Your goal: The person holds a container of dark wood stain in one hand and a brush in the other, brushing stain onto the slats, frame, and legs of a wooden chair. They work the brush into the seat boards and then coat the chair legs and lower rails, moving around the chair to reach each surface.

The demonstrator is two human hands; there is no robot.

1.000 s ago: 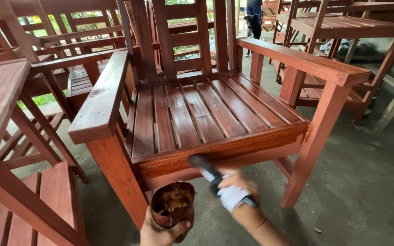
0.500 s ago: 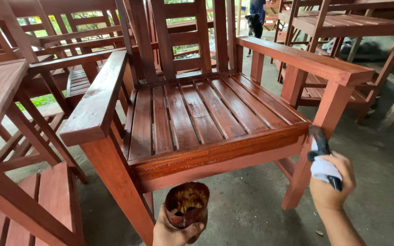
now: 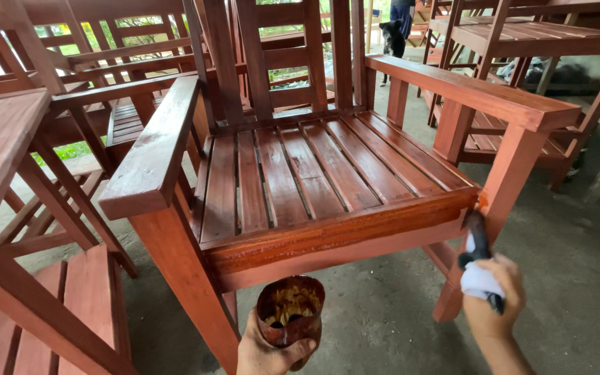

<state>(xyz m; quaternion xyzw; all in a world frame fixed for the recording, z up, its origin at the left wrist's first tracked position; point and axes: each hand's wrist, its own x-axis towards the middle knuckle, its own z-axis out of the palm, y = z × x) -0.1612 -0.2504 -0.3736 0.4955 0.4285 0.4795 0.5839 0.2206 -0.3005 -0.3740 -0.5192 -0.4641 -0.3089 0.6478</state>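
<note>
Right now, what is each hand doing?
Left hand: closed around a stained cup.
Right hand: closed on a brush with a white cloth around its handle.

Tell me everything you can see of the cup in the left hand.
The cup is a small open container, reddish brown outside and stained with the same colour as the chair. Its inside is smeared with yellowish-brown residue, and dark liquid sits low in it. It is held roughly upright, tipped slightly toward the camera, low in front of the chair's front rail. The left hand grips it from below, fingers wrapped around its base. Nothing else touches it.
</note>
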